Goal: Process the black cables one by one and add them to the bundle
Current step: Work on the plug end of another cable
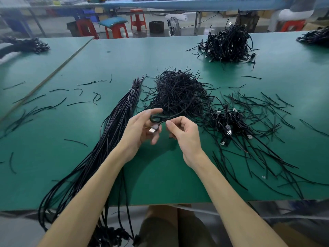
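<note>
Black cable [153, 120] held above counter [160, 179], plug end coiled in small loop. Left grip [140, 131] pinches loop; right grip [185, 134] pinches strand just beside. Bundle [114, 132] lies left. Risk: trailing length snags tie pile [178, 90], drags it; loop springs open.

My green tabletop [169, 175] carries a tied bundle [114, 125] overhanging its near edge; a wire-tie heap [178, 90] at centre; coiled cables [227, 43] toward the far edge.
</note>
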Available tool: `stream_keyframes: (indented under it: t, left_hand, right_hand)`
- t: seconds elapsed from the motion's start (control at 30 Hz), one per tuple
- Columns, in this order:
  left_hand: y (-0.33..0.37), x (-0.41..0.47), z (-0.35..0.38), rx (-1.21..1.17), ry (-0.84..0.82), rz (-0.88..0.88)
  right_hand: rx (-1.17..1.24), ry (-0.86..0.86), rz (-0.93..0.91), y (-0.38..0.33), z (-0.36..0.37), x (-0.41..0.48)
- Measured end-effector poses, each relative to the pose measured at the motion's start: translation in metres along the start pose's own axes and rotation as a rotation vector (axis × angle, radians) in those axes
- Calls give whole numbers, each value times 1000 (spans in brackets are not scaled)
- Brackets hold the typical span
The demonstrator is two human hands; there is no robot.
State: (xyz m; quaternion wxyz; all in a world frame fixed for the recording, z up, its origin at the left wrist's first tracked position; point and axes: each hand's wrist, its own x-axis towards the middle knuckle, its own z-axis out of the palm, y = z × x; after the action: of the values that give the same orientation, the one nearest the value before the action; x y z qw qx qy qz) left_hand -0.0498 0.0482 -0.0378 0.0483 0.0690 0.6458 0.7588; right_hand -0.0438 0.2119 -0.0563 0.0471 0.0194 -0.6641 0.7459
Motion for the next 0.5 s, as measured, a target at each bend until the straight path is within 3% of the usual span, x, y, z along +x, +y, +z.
stream_keyframes:
  t: [0.07, 0.17, 0.5]
  left_hand:
    - [3, 0, -3, -80, -78, 4]
    - [2, -4, -2, 15, -163, 60]
    - [4, -2, -2, 196, -171, 147]
  right_hand:
    - [0, -5, -1, 1, 0, 1]
    - [5, -23, -26, 0, -3, 0]
    - [3, -65, -64, -5, -1, -2]
